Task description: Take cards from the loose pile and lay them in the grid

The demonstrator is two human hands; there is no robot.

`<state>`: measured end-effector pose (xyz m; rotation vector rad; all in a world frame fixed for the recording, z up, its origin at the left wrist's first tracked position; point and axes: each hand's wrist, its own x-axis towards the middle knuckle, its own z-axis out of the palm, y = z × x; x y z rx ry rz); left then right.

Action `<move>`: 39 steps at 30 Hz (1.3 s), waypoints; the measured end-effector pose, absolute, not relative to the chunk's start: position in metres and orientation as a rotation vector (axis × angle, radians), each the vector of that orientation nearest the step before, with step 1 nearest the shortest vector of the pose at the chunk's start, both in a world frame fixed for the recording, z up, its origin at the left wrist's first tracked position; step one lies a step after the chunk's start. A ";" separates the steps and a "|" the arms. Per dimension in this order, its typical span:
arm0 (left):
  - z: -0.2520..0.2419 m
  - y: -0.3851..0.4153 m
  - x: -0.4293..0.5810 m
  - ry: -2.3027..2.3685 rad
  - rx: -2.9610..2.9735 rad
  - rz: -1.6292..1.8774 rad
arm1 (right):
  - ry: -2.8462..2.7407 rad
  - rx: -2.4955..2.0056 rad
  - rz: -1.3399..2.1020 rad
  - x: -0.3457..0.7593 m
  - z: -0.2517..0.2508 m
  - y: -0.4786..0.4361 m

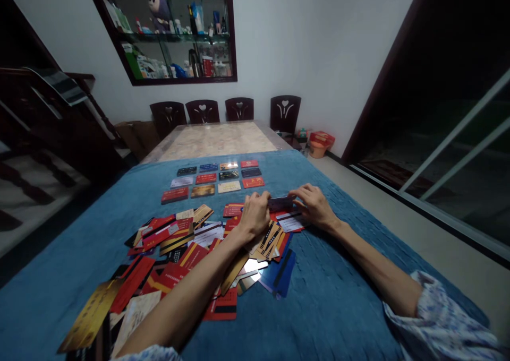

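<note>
Between my two hands is a dark card [281, 204], tilted up over the right part of a loose pile. My left hand [255, 212] is closed on its left end, while the fingers of my right hand [313, 206] pinch its right end. Whether it is one card or a thin stack, I cannot tell. Under and around my hands lie many overlapping bank-style cards, among them a white striped card [290, 222], a tan card [271, 239] and a blue card [281, 273]. My left forearm crosses the pile and hides part of it.
Beyond the pile, cards lie in neat rows, with a red card [175, 195] and a gold card [203, 190] nearest. A blue cloth [338, 297] covers this part of the table; its bare marble top [219, 138] shows farther back. Dark chairs [285, 114] stand behind.
</note>
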<state>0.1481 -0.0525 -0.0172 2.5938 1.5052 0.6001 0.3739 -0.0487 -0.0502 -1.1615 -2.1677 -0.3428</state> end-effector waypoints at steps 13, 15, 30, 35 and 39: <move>-0.017 -0.057 0.149 1.525 2.668 0.578 | -2.201 -1.276 -0.258 0.366 -0.056 -0.052; -0.015 -0.058 0.151 1.528 2.681 0.541 | -2.189 -1.299 -0.254 0.366 -0.057 -0.052; -0.007 -0.056 0.157 1.538 2.679 0.341 | -2.139 -1.511 -0.190 0.362 -0.055 -0.052; -0.008 -0.051 0.158 1.544 2.636 0.307 | -2.184 -1.555 -0.197 0.362 -0.058 -0.048; -0.009 -0.045 0.157 1.526 2.565 0.312 | -2.189 -1.533 -0.134 0.365 -0.063 -0.042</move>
